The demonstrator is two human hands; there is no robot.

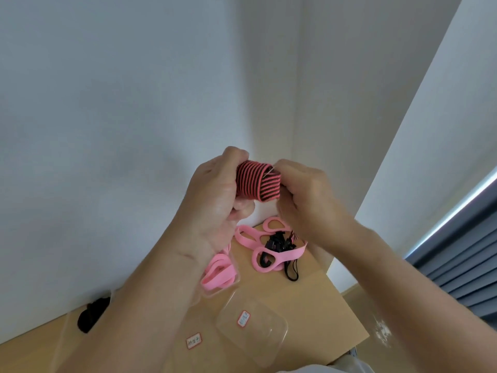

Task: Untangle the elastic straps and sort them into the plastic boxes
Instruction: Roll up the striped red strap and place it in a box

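Left hand (215,195) and right hand (304,195) both gripped a rolled striped strap (258,181) (pink and black) above the table (309,300). Pink straps (269,249) lay tangled below.

Both your forearms enter from the bottom of the frame and meet at its centre. Your left hand (215,200) and right hand (304,195) face each other, fingers (235,154) curled, gripping the striped strap (258,181) between them.
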